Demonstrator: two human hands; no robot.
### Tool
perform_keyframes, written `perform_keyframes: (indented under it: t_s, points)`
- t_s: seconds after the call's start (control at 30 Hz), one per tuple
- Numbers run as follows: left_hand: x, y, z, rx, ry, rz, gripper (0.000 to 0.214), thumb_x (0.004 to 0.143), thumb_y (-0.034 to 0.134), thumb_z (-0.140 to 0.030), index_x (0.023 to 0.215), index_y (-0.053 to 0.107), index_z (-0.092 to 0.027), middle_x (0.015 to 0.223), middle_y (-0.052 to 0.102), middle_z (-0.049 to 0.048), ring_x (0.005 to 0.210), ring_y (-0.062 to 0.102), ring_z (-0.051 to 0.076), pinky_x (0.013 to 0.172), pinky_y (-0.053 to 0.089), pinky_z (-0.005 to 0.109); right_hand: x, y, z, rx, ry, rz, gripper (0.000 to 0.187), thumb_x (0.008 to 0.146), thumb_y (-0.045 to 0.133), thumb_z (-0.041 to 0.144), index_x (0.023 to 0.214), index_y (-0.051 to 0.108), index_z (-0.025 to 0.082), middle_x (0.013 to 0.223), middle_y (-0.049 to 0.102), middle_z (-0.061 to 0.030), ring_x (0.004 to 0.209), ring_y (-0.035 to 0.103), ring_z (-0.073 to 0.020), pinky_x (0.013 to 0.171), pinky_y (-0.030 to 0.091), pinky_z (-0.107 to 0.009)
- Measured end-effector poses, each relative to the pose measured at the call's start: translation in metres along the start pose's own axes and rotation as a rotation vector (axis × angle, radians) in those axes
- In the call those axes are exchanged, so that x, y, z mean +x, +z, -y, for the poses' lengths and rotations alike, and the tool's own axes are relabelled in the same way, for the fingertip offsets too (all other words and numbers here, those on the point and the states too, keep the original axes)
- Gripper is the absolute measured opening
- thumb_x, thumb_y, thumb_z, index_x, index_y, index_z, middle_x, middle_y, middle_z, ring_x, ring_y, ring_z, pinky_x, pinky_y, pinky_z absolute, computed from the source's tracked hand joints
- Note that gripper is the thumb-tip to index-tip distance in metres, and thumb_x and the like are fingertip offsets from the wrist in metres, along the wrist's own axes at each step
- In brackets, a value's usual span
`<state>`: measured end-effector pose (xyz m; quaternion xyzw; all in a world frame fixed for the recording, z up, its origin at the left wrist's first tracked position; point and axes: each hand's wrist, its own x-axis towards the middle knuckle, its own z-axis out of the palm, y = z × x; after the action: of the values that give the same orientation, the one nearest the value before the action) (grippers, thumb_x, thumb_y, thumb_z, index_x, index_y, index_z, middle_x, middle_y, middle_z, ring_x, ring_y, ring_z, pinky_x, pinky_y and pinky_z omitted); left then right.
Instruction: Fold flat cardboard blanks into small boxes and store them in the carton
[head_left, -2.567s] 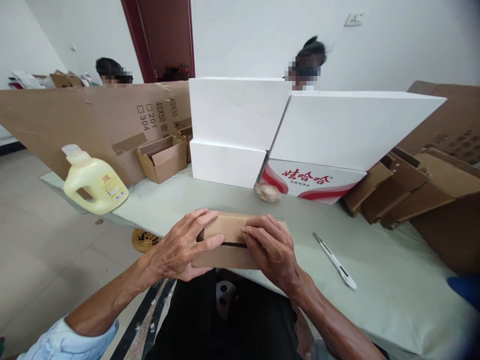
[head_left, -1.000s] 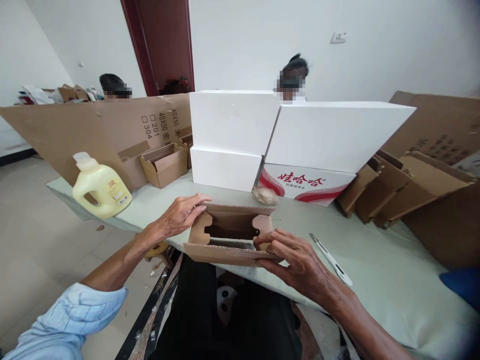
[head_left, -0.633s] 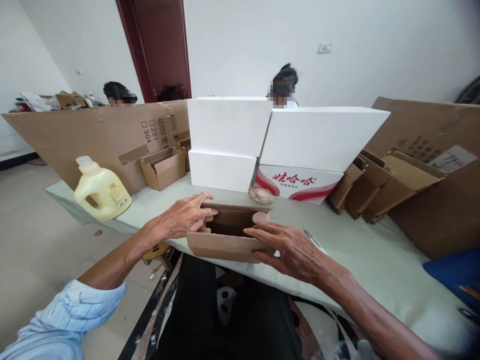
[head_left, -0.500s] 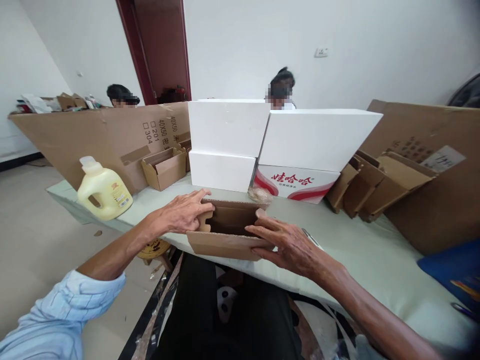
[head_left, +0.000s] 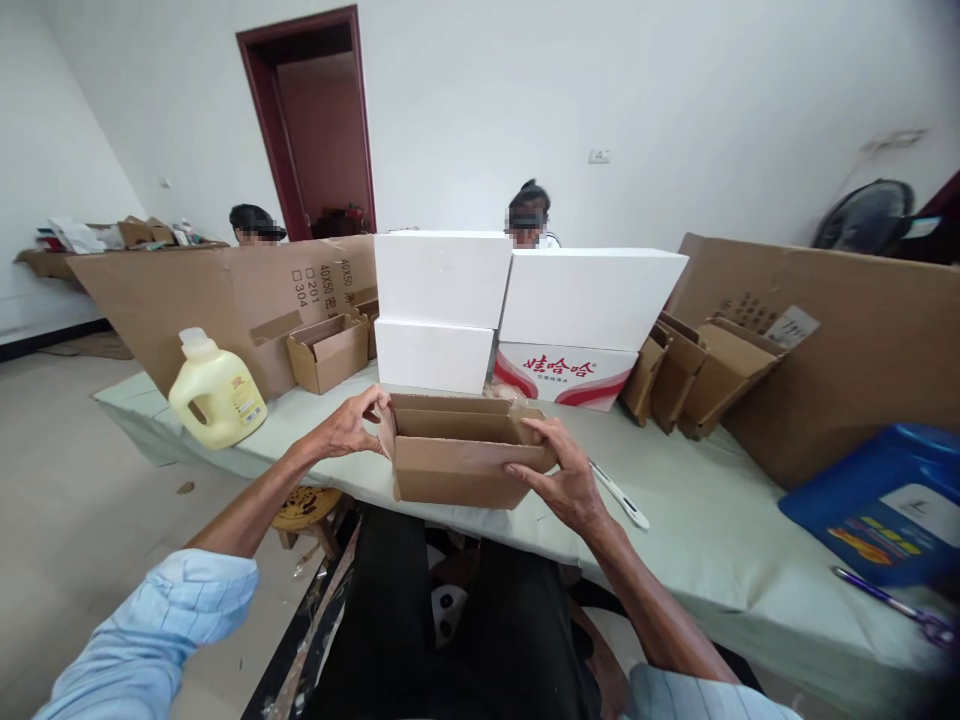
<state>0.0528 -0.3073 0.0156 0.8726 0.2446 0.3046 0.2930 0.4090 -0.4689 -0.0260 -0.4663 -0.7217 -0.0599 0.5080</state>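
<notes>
Between my hands, at the table's front edge, is an open-topped brown cardboard box [head_left: 465, 472]. My left hand [head_left: 351, 424] pinches its left end, fingers on the upper rim and thumb lower down. At the right end my right hand [head_left: 559, 470] grips the box, fingertips over the rim and thumb against the front wall. The inside looks hollow, though its bottom is hidden. Just right of my right hand lies a white-handled utility knife [head_left: 621, 497]. Behind the box, a small clear plastic-looking bundle [head_left: 510, 393] is partly hidden.
White boxes [head_left: 442, 275] and a red-and-white carton [head_left: 566, 375] stand behind. A yellow jug [head_left: 217, 390] and a small cardboard box [head_left: 330, 352] are left; folded cardboard boxes [head_left: 697, 375], a blue container [head_left: 877, 505] and a pen [head_left: 877, 590] right. Two people sit beyond.
My left hand has moved from the box's inner left flap to its outer left end. The left flap now stands up. My view has shifted to the right.
</notes>
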Motion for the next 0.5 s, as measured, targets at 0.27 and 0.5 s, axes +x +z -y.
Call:
perform_keyframes:
  t_s: [0.27, 0.5]
  points:
    - [-0.001, 0.029, 0.030, -0.119, -0.047, -0.396, 0.056, 0.060, 0.093, -0.040, 0.087, 0.046, -0.024, 0.085, 0.058, -0.0059, 0.080, 0.058, 0.015, 0.083, 0.053, 0.029, -0.016, 0.015, -0.007, 0.173, 0.275, -0.175, 0.074, 0.088, 0.084, 0.054, 0.149, 0.057, 0.023, 0.135, 0.064, -0.0128, 0.096, 0.064, -0.0239, 0.083, 0.058, -0.037]
    - [0.010, 0.049, 0.031, -0.077, -0.155, -0.624, 0.057, 0.058, 0.089, -0.046, 0.087, 0.045, -0.025, 0.085, 0.059, -0.0043, 0.076, 0.059, 0.016, 0.071, 0.050, 0.028, -0.044, 0.018, -0.025, 0.311, 0.489, 0.154, 0.037, 0.088, 0.071, 0.055, 0.091, 0.073, 0.018, 0.087, 0.070, -0.0033, 0.083, 0.062, -0.0234, 0.075, 0.053, -0.033]
